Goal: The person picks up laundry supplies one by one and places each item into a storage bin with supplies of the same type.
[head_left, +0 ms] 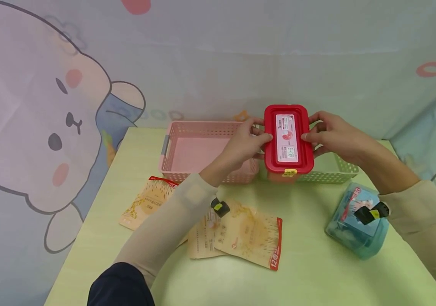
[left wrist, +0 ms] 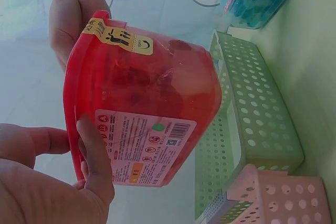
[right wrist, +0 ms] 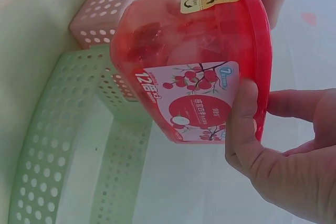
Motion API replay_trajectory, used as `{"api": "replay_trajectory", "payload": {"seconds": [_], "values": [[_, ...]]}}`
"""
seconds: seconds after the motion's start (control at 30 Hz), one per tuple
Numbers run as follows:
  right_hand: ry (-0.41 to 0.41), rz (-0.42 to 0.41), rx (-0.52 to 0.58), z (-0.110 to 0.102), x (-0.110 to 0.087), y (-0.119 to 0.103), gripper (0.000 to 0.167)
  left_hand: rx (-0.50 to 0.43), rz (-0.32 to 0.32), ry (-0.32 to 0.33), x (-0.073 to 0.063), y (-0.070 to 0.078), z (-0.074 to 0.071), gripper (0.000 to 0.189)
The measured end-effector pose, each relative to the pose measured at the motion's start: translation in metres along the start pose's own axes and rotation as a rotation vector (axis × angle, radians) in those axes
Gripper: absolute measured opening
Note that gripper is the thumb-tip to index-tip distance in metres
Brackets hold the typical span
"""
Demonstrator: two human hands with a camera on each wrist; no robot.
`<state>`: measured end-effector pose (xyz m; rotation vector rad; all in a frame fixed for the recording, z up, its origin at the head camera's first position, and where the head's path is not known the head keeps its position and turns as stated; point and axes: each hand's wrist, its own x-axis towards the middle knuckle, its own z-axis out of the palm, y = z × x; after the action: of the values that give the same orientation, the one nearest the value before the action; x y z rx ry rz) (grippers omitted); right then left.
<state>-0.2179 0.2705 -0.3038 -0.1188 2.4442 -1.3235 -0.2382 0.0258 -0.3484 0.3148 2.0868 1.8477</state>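
Note:
A red-lidded clear plastic tub with a printed label is held up above the baskets. My left hand grips its left side, thumb at the lid's rim and fingers against the wall. On the opposite side, my right hand grips it in the same way. In the left wrist view, the tub's back label and yellow seal face the camera. The right wrist view shows its berry-printed front label. Below and behind it lie a pink basket and a green basket.
Several tan pouches with red edges lie at the front left of the table. A teal plastic tub stands at the right, partly under my right forearm. A printed cloth hangs behind the table.

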Motion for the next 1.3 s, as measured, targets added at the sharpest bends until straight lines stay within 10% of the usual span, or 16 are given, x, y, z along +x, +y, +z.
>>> {"api": "replay_trajectory", "payload": {"seconds": [1.3], "values": [[0.084,-0.126,0.091,0.004,0.056,0.037,0.056,0.167,0.084,0.159,0.044,-0.035,-0.003,0.053]]}}
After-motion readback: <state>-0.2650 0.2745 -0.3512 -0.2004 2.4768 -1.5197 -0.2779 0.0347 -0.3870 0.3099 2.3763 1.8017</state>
